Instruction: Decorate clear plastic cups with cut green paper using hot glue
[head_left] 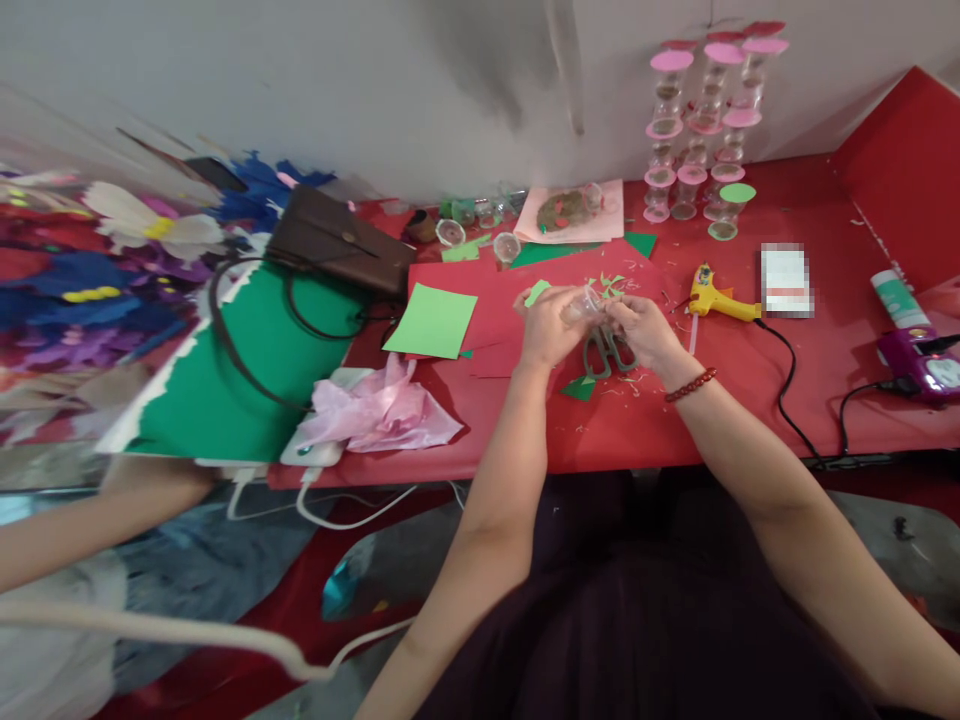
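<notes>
My left hand (551, 322) is closed round a small clear plastic cup (588, 302), with a light green paper piece (538, 292) at its fingers. The fingertips of my right hand (639, 328) pinch the cup's right side. Just below the cup lie scissors (609, 352), partly hidden by my hands. Light green paper scraps (611, 285) lie behind the cup, and a dark green scrap (579, 388) is in front. To the right a yellow glue gun (721, 300) rests on the red table (637, 430).
Stacked clear cups with pink discs (691, 175) stand at the back right. Left are a green sheet (453, 320), pink plastic (382, 408), a brown bag (337, 240) and a power strip (315, 452). A purple device (919, 365) sits far right. Another person's arm (97, 515) reaches in at left.
</notes>
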